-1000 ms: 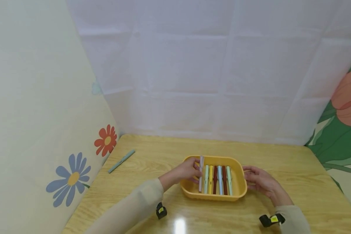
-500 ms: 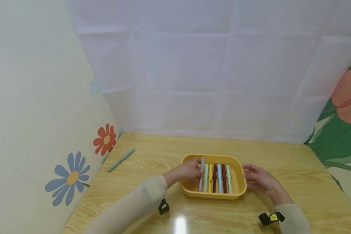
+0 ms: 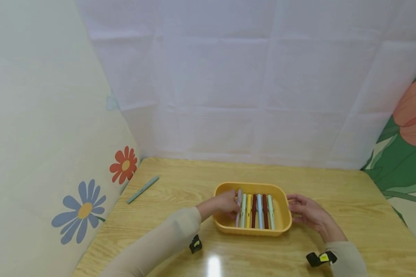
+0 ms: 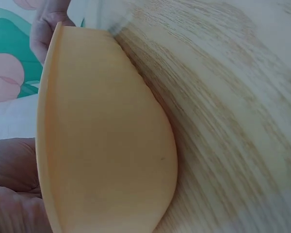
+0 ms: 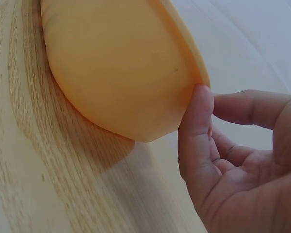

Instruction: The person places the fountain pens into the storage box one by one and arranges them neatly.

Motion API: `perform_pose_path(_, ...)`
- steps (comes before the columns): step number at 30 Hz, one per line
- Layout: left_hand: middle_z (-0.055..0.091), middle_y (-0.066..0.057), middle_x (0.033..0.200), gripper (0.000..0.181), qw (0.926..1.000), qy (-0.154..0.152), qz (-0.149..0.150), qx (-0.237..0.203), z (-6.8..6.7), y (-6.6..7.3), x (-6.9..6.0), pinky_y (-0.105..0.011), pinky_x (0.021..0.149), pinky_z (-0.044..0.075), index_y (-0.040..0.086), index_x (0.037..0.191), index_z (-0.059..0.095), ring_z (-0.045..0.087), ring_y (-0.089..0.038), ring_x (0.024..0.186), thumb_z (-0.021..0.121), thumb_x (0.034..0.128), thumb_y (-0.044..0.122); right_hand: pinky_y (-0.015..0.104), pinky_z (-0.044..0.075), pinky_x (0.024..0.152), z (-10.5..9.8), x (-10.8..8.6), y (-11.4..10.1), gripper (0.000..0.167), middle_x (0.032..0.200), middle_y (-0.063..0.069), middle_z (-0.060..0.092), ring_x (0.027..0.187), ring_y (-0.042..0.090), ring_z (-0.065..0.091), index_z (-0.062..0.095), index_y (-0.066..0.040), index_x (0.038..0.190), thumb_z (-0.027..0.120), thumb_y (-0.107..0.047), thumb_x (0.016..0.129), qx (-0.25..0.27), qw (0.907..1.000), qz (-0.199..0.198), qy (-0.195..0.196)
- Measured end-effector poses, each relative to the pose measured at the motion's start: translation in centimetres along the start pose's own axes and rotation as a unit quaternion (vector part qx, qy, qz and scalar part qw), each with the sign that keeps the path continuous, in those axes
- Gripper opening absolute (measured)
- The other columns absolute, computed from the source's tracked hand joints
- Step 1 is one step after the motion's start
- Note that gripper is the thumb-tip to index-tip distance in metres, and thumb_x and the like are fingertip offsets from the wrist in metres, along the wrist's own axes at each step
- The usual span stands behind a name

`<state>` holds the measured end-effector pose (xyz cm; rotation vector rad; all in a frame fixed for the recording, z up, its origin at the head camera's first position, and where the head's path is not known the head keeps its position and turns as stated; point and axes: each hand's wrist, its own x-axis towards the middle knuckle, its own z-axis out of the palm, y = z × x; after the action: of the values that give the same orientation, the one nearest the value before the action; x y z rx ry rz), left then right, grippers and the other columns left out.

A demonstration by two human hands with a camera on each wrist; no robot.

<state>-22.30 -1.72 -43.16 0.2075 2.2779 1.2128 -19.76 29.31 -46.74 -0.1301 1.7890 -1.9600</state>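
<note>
A yellow plastic tray (image 3: pixel 251 232) sits on the table. In it, several capped pens (image 3: pixel 259 211) lie side by side: pale green, yellow, dark red and light blue. My left hand (image 3: pixel 225 201) reaches over the tray's left end and holds a lavender pen (image 3: pixel 239 197) at the left of that row. In the left wrist view the tray wall (image 4: pixel 106 121) hides the fingertips and the pen. At the opposite end my right hand (image 3: pixel 309 214) grips the tray's rim; the right wrist view shows the thumb (image 5: pixel 199 111) against the outer wall and the index finger at the rim.
A grey-green pen (image 3: pixel 143 190) lies slanted near the table's left edge. Behind the wooden table (image 3: pixel 190 173) hangs a white sheet (image 3: pixel 208 96). Flower-printed panels stand at the left and right.
My left hand has lowered the lavender pen into the tray, beside the pale green pen at the row's left. The right hand has kept its place at the rim.
</note>
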Motion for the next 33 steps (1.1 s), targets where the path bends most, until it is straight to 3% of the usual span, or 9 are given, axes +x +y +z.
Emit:
perform_pose_path(5,0.059,-0.013,0.081,0.024,0.9998,0.001,0.007,0.016,0.17,-0.07,-0.05,-0.030,0.056,0.061,-0.007,0.103,0.055,0.063,-0.021,0.063,0.066,0.0834,-0.014,0.032,0.062,0.078,-0.02,0.03,-0.11,0.047,0.105,0.003,0.064,0.094,0.014,0.068,0.040,0.008,0.142,0.058,-0.007,0.101,-0.003,1.0000,-0.003,-0.004)
perform_pose_path(10,0.061,-0.010,0.075,0.015,0.9968,0.007,0.018,0.077,0.34,-0.19,-0.06,-0.029,0.055,0.059,-0.002,0.084,0.057,0.063,-0.020,0.061,0.069,0.0814,-0.010,0.031,0.062,0.078,-0.04,-0.01,-0.17,0.043,0.104,0.002,0.064,0.093,0.014,0.069,0.043,0.005,0.140,0.058,-0.007,0.101,0.001,1.0000,-0.004,-0.007)
perform_pose_path(13,0.061,-0.009,0.076,0.016,0.9958,0.011,0.011,0.090,0.57,-0.30,-0.04,-0.029,0.055,0.060,-0.001,0.085,0.057,0.064,-0.020,0.062,0.071,0.0826,-0.008,0.031,0.062,0.077,-0.05,-0.06,-0.12,0.041,0.104,0.002,0.065,0.093,0.014,0.069,0.044,0.004,0.139,0.057,-0.006,0.101,0.004,0.9999,-0.003,-0.010)
perform_pose_path(20,0.060,-0.012,0.081,0.021,0.9969,0.021,-0.010,0.075,0.94,-0.37,0.14,-0.032,0.056,0.061,-0.003,0.099,0.055,0.065,-0.024,0.065,0.070,0.0851,-0.008,0.030,0.062,0.075,-0.09,-0.13,-0.01,0.038,0.104,0.002,0.065,0.092,0.014,0.069,0.046,0.002,0.138,0.056,-0.006,0.102,0.006,0.9998,-0.006,-0.016)
perform_pose_path(28,0.059,-0.008,0.071,0.017,0.9880,0.024,0.013,0.152,0.92,-0.32,0.30,-0.026,0.049,0.056,0.001,0.080,0.057,0.060,-0.018,0.054,0.071,0.0817,-0.007,0.029,0.062,0.075,-0.21,-0.03,0.11,0.034,0.102,0.001,0.064,0.090,0.012,0.068,0.049,-0.002,0.135,0.056,-0.006,0.102,0.001,0.9999,-0.005,-0.015)
perform_pose_path(33,0.058,-0.007,0.071,0.018,0.9830,0.022,0.021,0.181,0.92,-0.39,0.63,-0.024,0.048,0.055,0.002,0.078,0.057,0.060,-0.016,0.053,0.073,0.0822,-0.005,0.029,0.062,0.074,-0.31,-0.01,0.15,0.031,0.102,0.000,0.063,0.090,0.012,0.068,0.052,-0.005,0.132,0.057,-0.007,0.102,-0.002,0.9998,-0.006,-0.016)
